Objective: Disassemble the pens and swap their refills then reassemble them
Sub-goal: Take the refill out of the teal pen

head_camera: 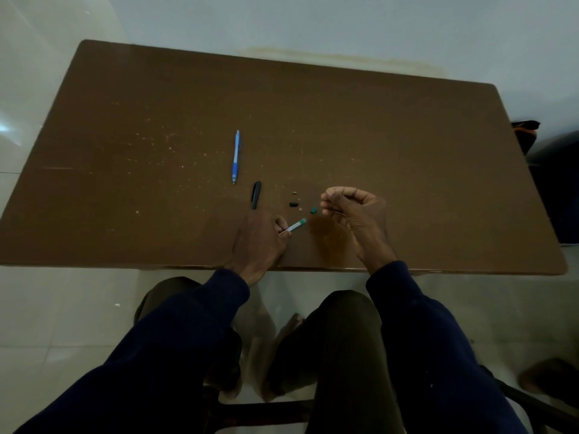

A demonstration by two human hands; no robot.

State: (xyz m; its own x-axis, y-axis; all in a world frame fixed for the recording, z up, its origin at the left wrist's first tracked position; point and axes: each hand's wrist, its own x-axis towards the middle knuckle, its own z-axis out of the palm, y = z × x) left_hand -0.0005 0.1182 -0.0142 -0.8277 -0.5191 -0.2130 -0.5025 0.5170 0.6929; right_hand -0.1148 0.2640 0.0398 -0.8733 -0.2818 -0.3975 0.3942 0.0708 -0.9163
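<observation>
My left hand (260, 238) grips a white pen barrel with a green end (296, 226), which points up and right, low over the brown table (125, 136). My right hand (357, 211) is curled, its fingertips pinching a thin refill (336, 212). Between the hands a small green cap piece (313, 210) lies on the table. A black pen part (256, 194) lies just beyond my left hand. Two tiny dark parts (293, 203) sit to its right. A whole blue pen (236, 156) lies farther back, apart from both hands.
The table's near edge (188, 266) runs just under my wrists, and my knees are below it. A dark chair or bag (551, 170) stands past the table's right end. White floor and wall surround the table.
</observation>
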